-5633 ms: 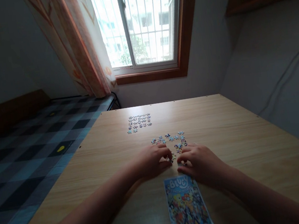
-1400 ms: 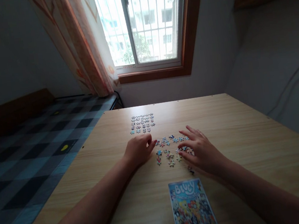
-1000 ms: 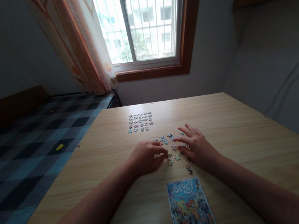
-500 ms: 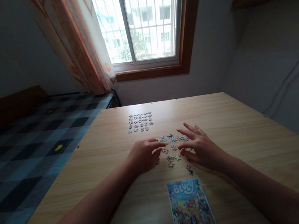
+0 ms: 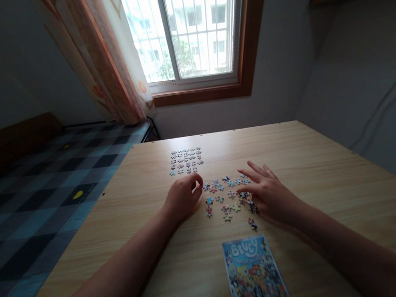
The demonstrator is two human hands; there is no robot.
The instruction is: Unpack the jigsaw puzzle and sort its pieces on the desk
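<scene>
Loose jigsaw puzzle pieces (image 5: 226,209) lie scattered between my two hands. At their left edge my left hand (image 5: 183,196) is closed, thumb and fingers curled together in a pinch; anything between the fingertips is hidden. My right hand (image 5: 266,190) is open on the other side, fingers spread over the right part of the pile, hiding some pieces. Farther off, several puzzle pieces are laid out in rows (image 5: 186,160), spaced apart.
A colourful box or booklet marked "Bluey" (image 5: 257,276) lies at the near side of the wooden table (image 5: 143,174). To the left stands a bed with a checked cover (image 5: 44,186). A barred window (image 5: 201,27) with a curtain (image 5: 100,59) is beyond the table.
My left hand has drawn back to the left from the scattered pieces, and its extended fingers have curled into a pinch. My right hand has stayed almost in place.
</scene>
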